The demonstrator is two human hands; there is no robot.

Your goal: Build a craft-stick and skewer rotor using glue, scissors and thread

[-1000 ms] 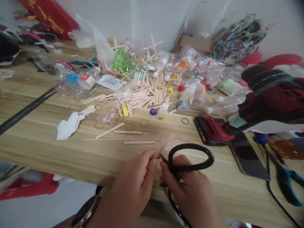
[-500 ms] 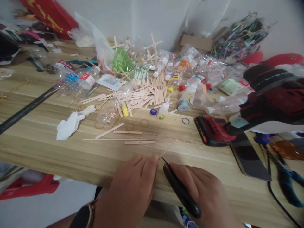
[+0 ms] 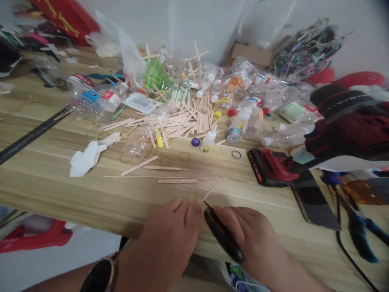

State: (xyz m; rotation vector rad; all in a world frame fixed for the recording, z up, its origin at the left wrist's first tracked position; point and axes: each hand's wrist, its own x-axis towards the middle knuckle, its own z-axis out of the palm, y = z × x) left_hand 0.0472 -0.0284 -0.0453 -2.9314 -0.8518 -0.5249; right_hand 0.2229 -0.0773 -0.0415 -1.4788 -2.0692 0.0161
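Note:
My left hand (image 3: 173,231) is closed on a thin wooden stick (image 3: 212,190), whose free end slants up to the right over the table. My right hand (image 3: 249,233) grips a black-handled knife (image 3: 223,235). Its dark, narrow blade meets the stick just beside my left fingertips; most of the blade is hidden. Beyond my hands lie a long thin skewer (image 3: 127,177) and flat craft sticks with small dark holes, among them one craft stick (image 3: 178,181) nearest me.
A red and black cordless drill (image 3: 273,166) stands at right, with a phone (image 3: 316,198) and pliers (image 3: 360,231) near it. Piled craft sticks (image 3: 185,123), plastic bottles (image 3: 208,83) and a small glue bottle (image 3: 208,140) fill the back. A crumpled tissue (image 3: 86,158) lies left.
My right hand and the knife have shifted slightly left and up, closer to my left hand. The stick's free end has moved a little left. The view has also shifted slightly.

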